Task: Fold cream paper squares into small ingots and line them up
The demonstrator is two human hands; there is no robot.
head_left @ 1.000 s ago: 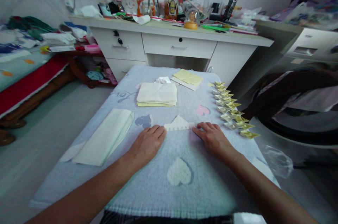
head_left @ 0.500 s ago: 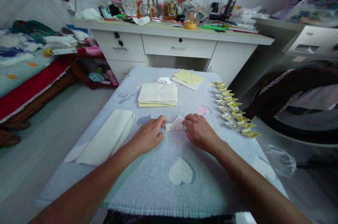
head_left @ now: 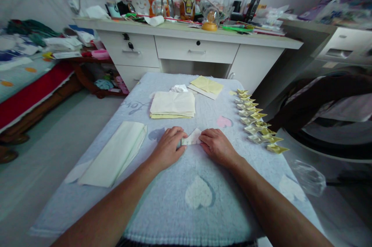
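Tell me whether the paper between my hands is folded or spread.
Folded. The white paper shows a slanted peak above a narrow strip, between the left hand and the right hand.

The cloth (head_left: 162,216) is looking fuzzy and matt; boats (head_left: 257,116) along its right edge and the folded piece (head_left: 193,137) are showing matt paper.

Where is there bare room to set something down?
Blue cloth lies bare around the printed white heart, between the forearms, and between the cream paper stack and yellow-and-white folded paper boats. The boats crowd the right edge.
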